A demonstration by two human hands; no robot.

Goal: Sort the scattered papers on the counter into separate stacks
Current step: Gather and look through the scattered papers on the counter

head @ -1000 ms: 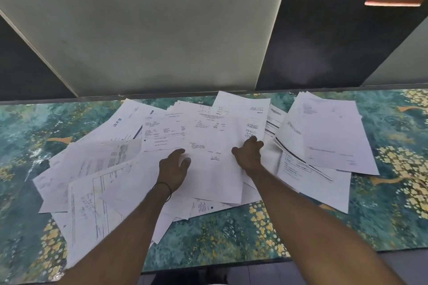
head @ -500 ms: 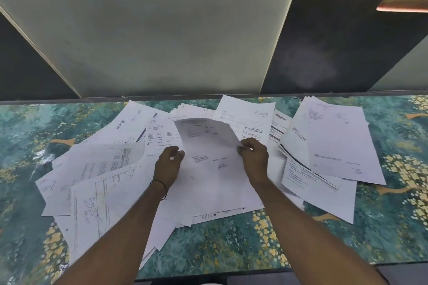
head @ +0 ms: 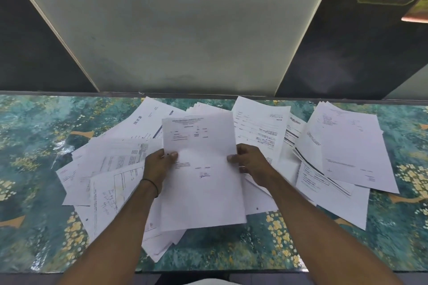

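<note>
One white printed sheet [head: 201, 180] is lifted above the pile, held by both side edges. My left hand [head: 159, 165] pinches its left edge and my right hand [head: 251, 165] pinches its right edge. Under and around it many scattered white papers [head: 111, 169] overlap on the green patterned counter [head: 34, 146]. A looser group of sheets [head: 347, 146] lies to the right, with a Rakuten-headed page [head: 295, 127] partly covered beside it.
A wall with a pale panel [head: 185, 30] between dark panels rises straight behind the counter's back edge. Bare counter shows at the far left, far right [head: 412, 169] and along the front edge [head: 231, 257].
Both hands went from resting flat on the pile to gripping one sheet by its sides and raising it off the papers toward me.
</note>
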